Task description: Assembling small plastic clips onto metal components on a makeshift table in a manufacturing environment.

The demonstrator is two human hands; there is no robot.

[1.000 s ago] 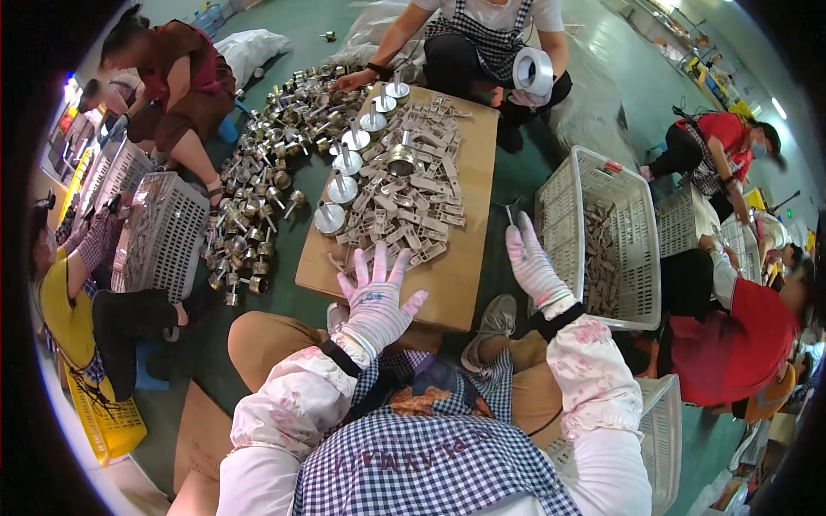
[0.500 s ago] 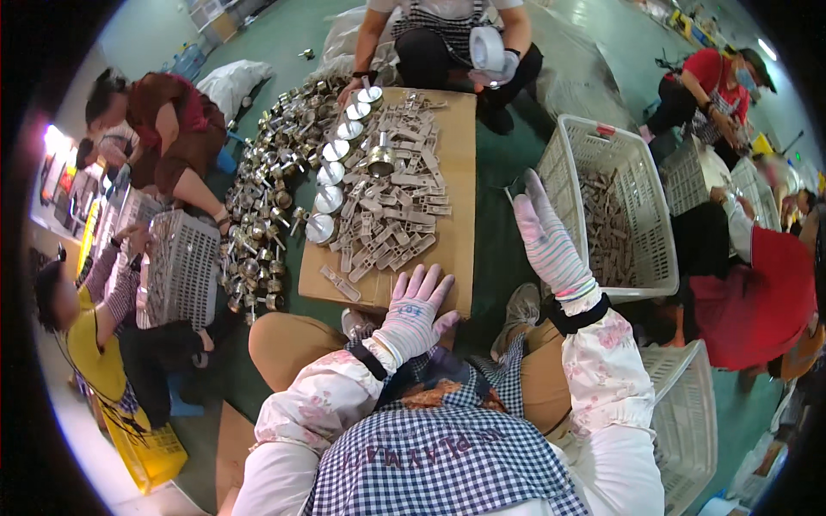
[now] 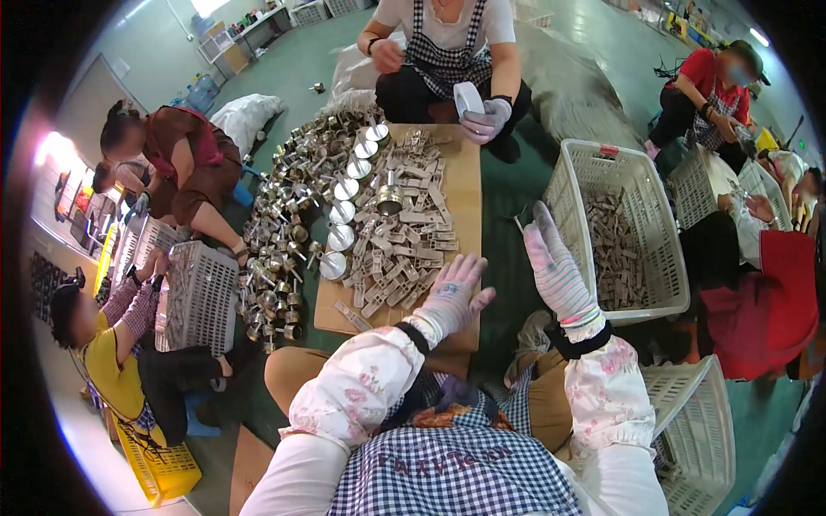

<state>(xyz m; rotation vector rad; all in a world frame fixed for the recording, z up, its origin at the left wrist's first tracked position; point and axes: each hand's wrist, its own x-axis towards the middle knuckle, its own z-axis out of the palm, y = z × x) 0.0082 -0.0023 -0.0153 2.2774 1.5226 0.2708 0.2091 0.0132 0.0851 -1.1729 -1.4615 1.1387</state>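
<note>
Left hand (image 3: 454,297): gloved, fingers spread wide, nothing seen in it. Position: lower centre of frame, over the near right part of the cardboard surface (image 3: 465,181). Contact with the cardboard cannot be made out.

Pile of pale clip pieces (image 3: 422,228): on the surface, centre of frame. From the left hand it lies up and to the left, its near margin just beside the fingers. The pile's long axis runs roughly top to bottom of frame; single pieces point every way. One loose clip piece (image 3: 351,316) lies at the surface's near left corner, slanting from upper left to lower right.

Right hand (image 3: 564,275): right of centre, off the surface, near the white basket (image 3: 658,228). Fingers long, close together, pointing up and slightly left. Thin pale sliver (image 3: 519,225) at the fingertips; cannot tell what it is or whether it is gripped.

Key relation: left hand nearer the pile; right hand nearer the basket, with a strip of green floor (image 3: 502,258) between it and the surface.

Also noted: metal cup (image 3: 390,199) on the pile, stem up; row of white discs (image 3: 342,238) along the pile's left side.
</note>
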